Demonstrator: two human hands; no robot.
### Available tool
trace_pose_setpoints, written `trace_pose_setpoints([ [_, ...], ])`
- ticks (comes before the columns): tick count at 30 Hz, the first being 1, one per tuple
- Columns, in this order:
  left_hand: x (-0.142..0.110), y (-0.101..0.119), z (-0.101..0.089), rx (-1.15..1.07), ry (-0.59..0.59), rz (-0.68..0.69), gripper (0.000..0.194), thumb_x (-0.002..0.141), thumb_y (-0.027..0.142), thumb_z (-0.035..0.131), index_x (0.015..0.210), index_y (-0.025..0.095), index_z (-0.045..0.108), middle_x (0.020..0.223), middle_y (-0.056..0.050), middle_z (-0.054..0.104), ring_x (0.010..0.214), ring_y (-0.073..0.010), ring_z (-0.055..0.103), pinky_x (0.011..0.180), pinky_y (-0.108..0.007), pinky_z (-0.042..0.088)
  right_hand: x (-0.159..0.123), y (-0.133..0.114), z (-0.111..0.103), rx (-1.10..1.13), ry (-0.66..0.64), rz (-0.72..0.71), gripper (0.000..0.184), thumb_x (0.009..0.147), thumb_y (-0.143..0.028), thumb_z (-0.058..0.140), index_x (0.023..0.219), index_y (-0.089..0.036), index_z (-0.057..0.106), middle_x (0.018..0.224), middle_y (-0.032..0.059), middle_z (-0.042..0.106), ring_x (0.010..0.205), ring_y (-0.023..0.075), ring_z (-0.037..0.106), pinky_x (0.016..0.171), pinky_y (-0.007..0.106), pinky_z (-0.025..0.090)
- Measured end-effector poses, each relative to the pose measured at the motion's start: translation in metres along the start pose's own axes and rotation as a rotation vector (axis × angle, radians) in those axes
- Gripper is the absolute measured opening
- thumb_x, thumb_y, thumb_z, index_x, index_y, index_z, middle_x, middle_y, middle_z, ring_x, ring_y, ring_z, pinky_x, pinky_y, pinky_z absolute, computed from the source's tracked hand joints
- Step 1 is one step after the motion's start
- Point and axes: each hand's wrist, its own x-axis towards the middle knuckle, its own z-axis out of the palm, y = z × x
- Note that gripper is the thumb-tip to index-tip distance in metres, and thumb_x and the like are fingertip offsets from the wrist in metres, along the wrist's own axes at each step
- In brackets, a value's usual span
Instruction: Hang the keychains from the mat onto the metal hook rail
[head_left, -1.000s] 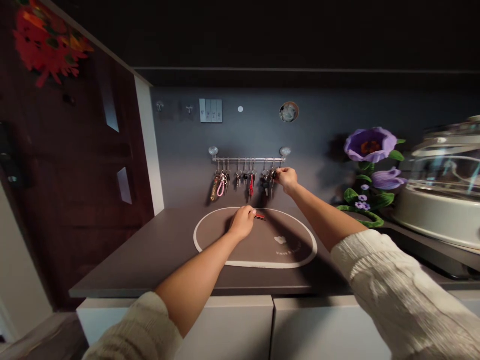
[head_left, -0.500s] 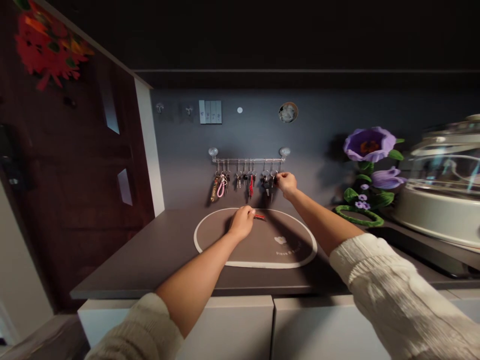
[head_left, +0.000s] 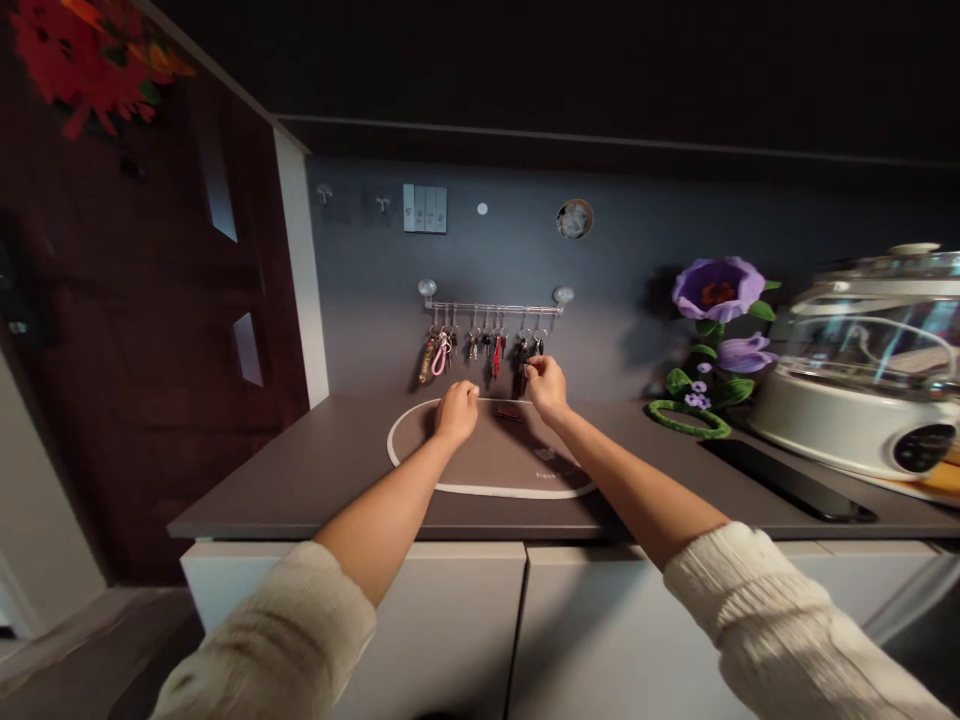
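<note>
A metal key rail on the grey wall carries several key bunches. My right hand is below the rail's right end, fingers pinched on a dark key just above the countertop. My left hand rests on the back edge of an oval grey mat with a white rim, fingers curled into a loose fist with nothing showing in them. A small dark red item lies on the mat between my two hands, touching neither.
The mat lies on a dark countertop over white cabinets. Purple artificial flowers stand at the right, then a white appliance with a clear lid and a dark flat object. A dark wooden door is at the left.
My right hand has dropped from the rail's right hooks to just above the mat, with a dark key at its fingers. My left hand has slid left, away from the red item.
</note>
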Motion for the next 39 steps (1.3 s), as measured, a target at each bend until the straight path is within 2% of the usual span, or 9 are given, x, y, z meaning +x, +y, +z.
trace_pose_setpoints([
  [4,0.000,-0.004,-0.004,0.062,-0.005,-0.036,0.023,0.086,0.023,0.035,0.081,0.017,0.056,0.091,-0.008,0.061,0.088,-0.0157,0.054,0.078,-0.027,0.038,-0.024,0.002,0.003,0.009,-0.079,-0.003,0.019,0.075,-0.022,0.043,0.087,-0.015,0.057,0.090,0.0080,0.063,0.081,0.0159,0.056,0.077,0.029,0.042],
  [8,-0.001,-0.005,-0.004,0.109,-0.042,-0.047,0.023,0.087,0.024,0.034,0.083,0.017,0.056,0.093,-0.009,0.061,0.089,-0.0154,0.054,0.078,-0.026,0.038,-0.039,0.006,0.000,-0.098,-0.220,0.011,0.017,0.075,-0.019,0.046,0.085,-0.015,0.059,0.086,0.0066,0.064,0.078,0.0146,0.057,0.076,0.027,0.042],
  [12,-0.001,-0.006,-0.002,0.141,-0.094,-0.044,0.025,0.087,0.025,0.033,0.084,0.017,0.057,0.094,-0.009,0.061,0.090,-0.0158,0.054,0.079,-0.026,0.038,-0.045,0.009,-0.001,-0.232,-0.341,0.014,0.014,0.074,-0.015,0.050,0.083,-0.015,0.062,0.084,0.0057,0.066,0.076,0.0132,0.058,0.073,0.024,0.042],
  [18,0.000,-0.008,0.001,0.147,-0.155,-0.055,0.024,0.086,0.027,0.037,0.085,0.017,0.059,0.096,-0.009,0.062,0.091,-0.0170,0.055,0.079,-0.027,0.039,-0.042,0.011,0.007,-0.417,-0.486,-0.034,0.014,0.076,-0.021,0.056,0.082,-0.013,0.066,0.084,0.0080,0.067,0.075,0.0141,0.060,0.067,0.020,0.041],
  [24,0.000,-0.010,0.003,0.133,-0.211,-0.086,0.020,0.083,0.024,0.042,0.086,0.018,0.060,0.096,-0.009,0.063,0.086,-0.0176,0.057,0.076,-0.028,0.041,-0.038,0.015,0.019,-0.548,-0.483,-0.122,0.024,0.074,-0.033,0.059,0.082,-0.014,0.068,0.083,0.0101,0.066,0.074,0.0155,0.059,0.067,0.022,0.041],
  [30,-0.001,-0.010,0.004,0.110,-0.220,-0.074,0.016,0.080,0.020,0.046,0.081,0.019,0.061,0.090,-0.008,0.064,0.082,-0.0178,0.057,0.074,-0.029,0.042,-0.037,0.018,0.023,-0.590,-0.439,-0.177,0.019,0.075,-0.026,0.056,0.082,-0.013,0.068,0.086,0.0127,0.063,0.078,0.0178,0.058,0.072,0.026,0.040],
  [39,-0.001,-0.010,0.005,0.087,-0.211,-0.017,0.016,0.079,0.016,0.046,0.083,0.019,0.061,0.090,-0.007,0.063,0.086,-0.0166,0.056,0.080,-0.029,0.042,-0.042,0.011,0.021,-0.567,-0.472,-0.232,0.018,0.077,-0.021,0.051,0.082,-0.013,0.066,0.088,0.0119,0.060,0.081,0.0185,0.056,0.074,0.026,0.040],
])
